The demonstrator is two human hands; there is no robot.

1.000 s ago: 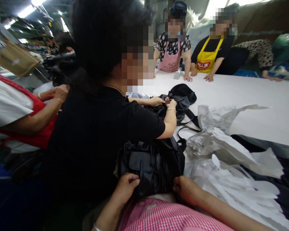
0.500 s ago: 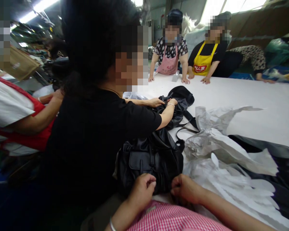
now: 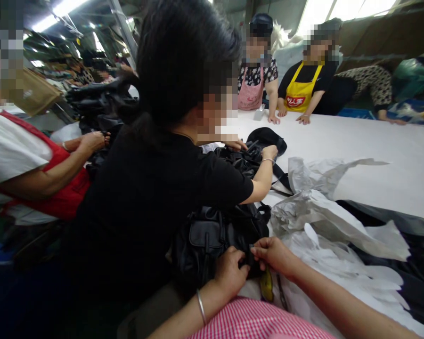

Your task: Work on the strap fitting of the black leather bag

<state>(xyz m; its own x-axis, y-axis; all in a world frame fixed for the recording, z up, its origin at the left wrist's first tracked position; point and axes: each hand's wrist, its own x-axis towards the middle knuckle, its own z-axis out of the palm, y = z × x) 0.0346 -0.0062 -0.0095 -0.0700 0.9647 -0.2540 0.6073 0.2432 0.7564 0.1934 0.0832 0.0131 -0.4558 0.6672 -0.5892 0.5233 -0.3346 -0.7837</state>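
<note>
A black leather-look backpack (image 3: 205,235) with a flapped front pocket lies on the table right in front of me. At its near right part, my left hand (image 3: 231,270) curls its fingers against the black material. My right hand (image 3: 274,255) pinches a small dark part at the bag's right side, close to the left fingertips; exactly which part is hard to make out. Below the right hand lies a slim yellow object (image 3: 266,285), its kind unclear. Beyond, a co-worker in black has both hands on another black bag (image 3: 238,160).
Crumpled white paper (image 3: 311,212) and thin white sheets (image 3: 339,273) lie to my right, beside black material (image 3: 406,235). The co-worker's black sleeve (image 3: 219,181) reaches over close on my left. Other people stand across the white table (image 3: 374,150).
My left hand has moved right, towards my right hand, which now pinches at the bag's side. The yellow object has come into view. The co-worker beside me has leaned forward and right.
</note>
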